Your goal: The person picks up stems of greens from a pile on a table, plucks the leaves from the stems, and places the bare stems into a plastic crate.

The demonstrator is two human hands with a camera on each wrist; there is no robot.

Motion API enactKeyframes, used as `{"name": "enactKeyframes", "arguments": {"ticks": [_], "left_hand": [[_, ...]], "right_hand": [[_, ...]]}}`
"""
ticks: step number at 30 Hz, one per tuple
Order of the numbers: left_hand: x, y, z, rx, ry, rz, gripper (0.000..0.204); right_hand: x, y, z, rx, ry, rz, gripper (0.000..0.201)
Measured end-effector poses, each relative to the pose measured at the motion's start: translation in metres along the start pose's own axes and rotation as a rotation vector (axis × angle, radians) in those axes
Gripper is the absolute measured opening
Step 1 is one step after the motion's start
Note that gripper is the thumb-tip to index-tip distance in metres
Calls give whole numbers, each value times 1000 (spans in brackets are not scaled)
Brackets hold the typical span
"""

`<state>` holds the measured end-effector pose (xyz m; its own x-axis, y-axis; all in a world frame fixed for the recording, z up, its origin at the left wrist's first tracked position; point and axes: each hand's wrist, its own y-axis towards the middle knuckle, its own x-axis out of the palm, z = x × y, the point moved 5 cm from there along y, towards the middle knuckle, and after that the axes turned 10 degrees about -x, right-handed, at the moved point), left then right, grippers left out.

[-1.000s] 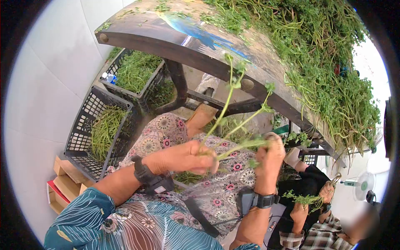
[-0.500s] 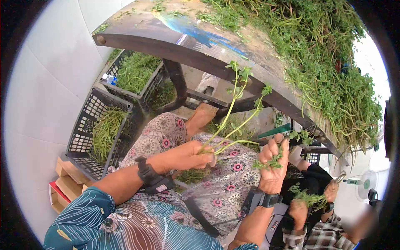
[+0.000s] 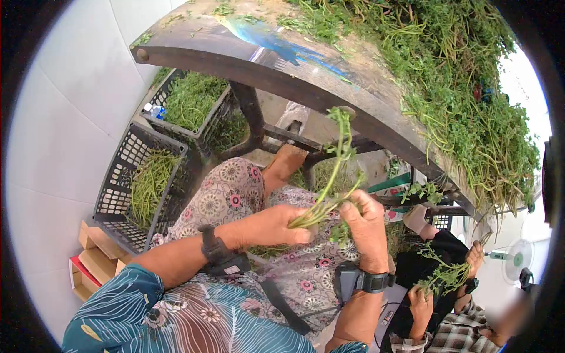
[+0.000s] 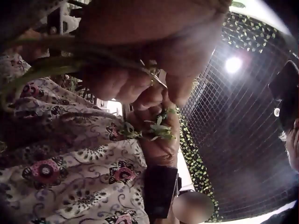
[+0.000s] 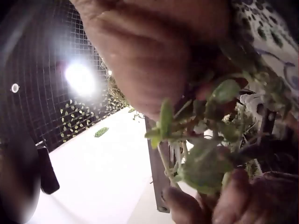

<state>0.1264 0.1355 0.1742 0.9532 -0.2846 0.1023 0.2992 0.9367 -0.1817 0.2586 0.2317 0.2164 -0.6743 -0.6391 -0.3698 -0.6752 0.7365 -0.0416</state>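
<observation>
My left hand (image 3: pixel 268 226) grips several long green stems (image 3: pixel 315 216) in front of my lap, their leafy tops leaning up toward the table edge. Close to the right of them, my right hand (image 3: pixel 366 223) has its thumb and fingertips pinching at the stems. Small torn leaves (image 3: pixel 339 234) stick out below its curled fingers. In the right wrist view, leaves (image 5: pixel 205 163) fill the space between the two hands and partly hide the right fingers. The left wrist view has the stems (image 4: pixel 42 67) passing through the left hand, dark and blurred.
Overhead in the view, a table (image 3: pixel 194 35) bears a big heap of greens (image 3: pixel 453 88). Black crates hold cut stems (image 3: pixel 152 188) and leafy greens (image 3: pixel 191 100) at the left. Another person (image 3: pixel 456 323) sits at the lower right, handling greens. A fan (image 3: pixel 518 259) stands beside them.
My right hand, half a second ago apart on the right with torn leaves, has come back left to the stems. The stems now stand closer together. The left hand has barely moved.
</observation>
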Motion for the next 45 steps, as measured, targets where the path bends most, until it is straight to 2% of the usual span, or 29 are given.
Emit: {"name": "enactKeyframes", "arguments": {"ticks": [4, 7, 10, 13, 16, 17, 19, 22, 25, 29, 32, 35, 40, 45], "left_hand": [[-3, 2, 9, -38, -286, 74, 24], [-4, 5, -5, -86, -531, 64, 19], [-3, 4, -6, -84, -580, 101, 15], [-6, 4, -5, -132, -438, 128, 15], [-8, -3, -6, -114, -478, 123, 14], [-10, -3, -8, -122, -467, 139, 15], [-14, -3, -12, -144, -448, 174, 16], [-16, -5, -12, -167, -454, 210, 17], [-18, -3, -17, -128, -512, 184, 20], [-22, -7, -10, -92, -551, 169, 21], [-25, -8, -11, -92, -522, 169, 21], [-26, -9, -10, -86, -492, 163, 20], [-25, -11, -3, -94, -448, 182, 20], [-26, -11, -4, -83, -499, 167, 20]], "right_hand": [[14, 3, -3, -81, -88, -104, 22], [12, 2, -9, 8, -56, -59, 22], [10, 2, -7, 2, -127, -52, 21], [3, 4, -1, -106, -204, 88, 19], [-24, 8, 13, -88, 52, 443, 18], [-28, 3, 19, 4, 370, 518, 13], [-30, 1, 25, -76, 725, 524, 18], [-29, 2, 27, -163, 747, 453, 24], [-29, 1, 26, -86, 590, 587, 20], [-31, 1, 31, -97, 579, 519, 16], [-30, -1, 35, -118, 469, 486, 20], [-19, -2, 10, -131, 40, 409, 23], [-9, 1, 1, -140, -144, 241, 18], [1, 4, -7, -252, -372, 128, 19]]}}
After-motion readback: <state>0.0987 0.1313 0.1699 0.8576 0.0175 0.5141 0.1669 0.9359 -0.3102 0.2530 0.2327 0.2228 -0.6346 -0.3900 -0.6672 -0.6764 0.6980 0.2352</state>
